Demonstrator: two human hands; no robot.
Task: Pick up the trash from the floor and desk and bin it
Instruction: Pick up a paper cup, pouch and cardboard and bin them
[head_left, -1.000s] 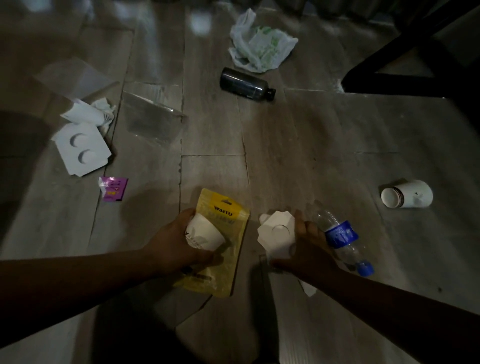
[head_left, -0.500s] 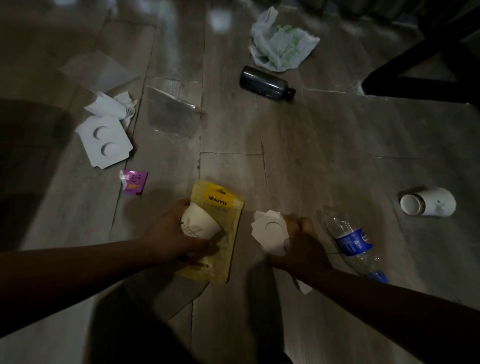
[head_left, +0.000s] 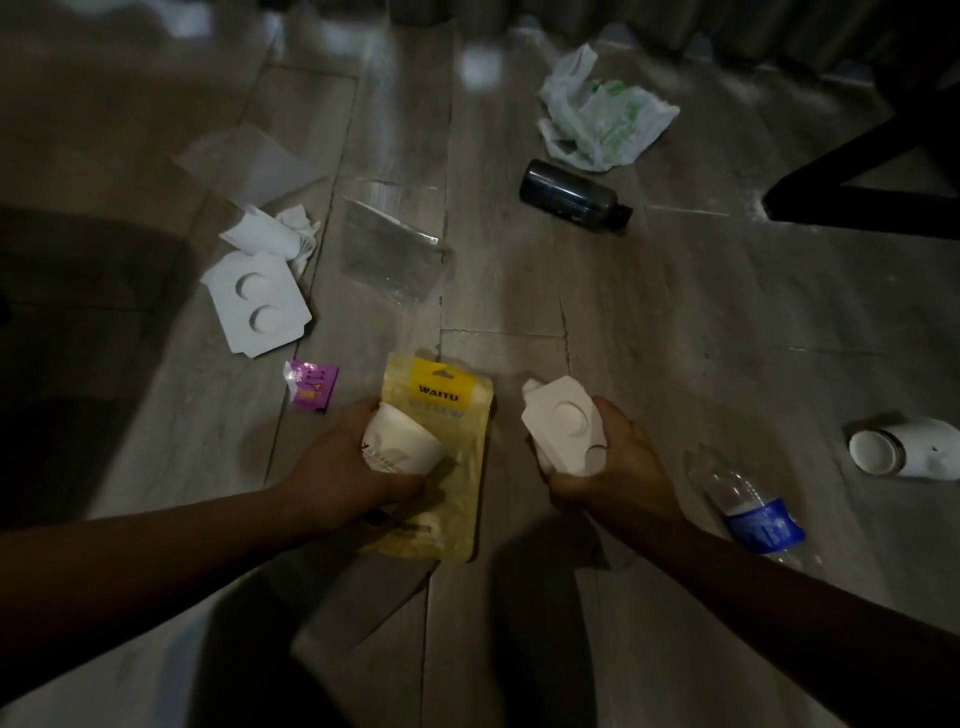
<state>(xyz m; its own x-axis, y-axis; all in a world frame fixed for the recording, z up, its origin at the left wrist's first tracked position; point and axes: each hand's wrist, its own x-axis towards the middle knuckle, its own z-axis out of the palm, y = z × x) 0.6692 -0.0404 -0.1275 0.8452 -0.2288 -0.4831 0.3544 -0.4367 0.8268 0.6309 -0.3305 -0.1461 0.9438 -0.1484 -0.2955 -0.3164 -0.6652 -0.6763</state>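
Note:
My left hand (head_left: 340, 470) grips a white paper cup (head_left: 402, 446) together with a yellow WAITU pouch (head_left: 449, 467) low over the dim floor. My right hand (head_left: 618, 467) is closed on a white card insert with a round dent (head_left: 563, 423). Just right of that hand a clear water bottle with a blue label (head_left: 748, 506) lies on the floor. A second white paper cup (head_left: 906, 449) lies on its side at the far right. A small purple sachet (head_left: 310, 387) rests left of my left hand.
More litter lies farther out: a white card with two round holes (head_left: 260, 304), crumpled white paper (head_left: 283, 236), a clear plastic bag (head_left: 387, 247), another clear sheet (head_left: 249, 163), a dark bottle (head_left: 571, 195), a white-green plastic bag (head_left: 602, 117). A black furniture leg (head_left: 862, 205) stands at right.
My right hand has drawn away from the water bottle with the white card insert held. My view has shifted, so the litter sits further right in frame. The left hand's grip is unchanged.

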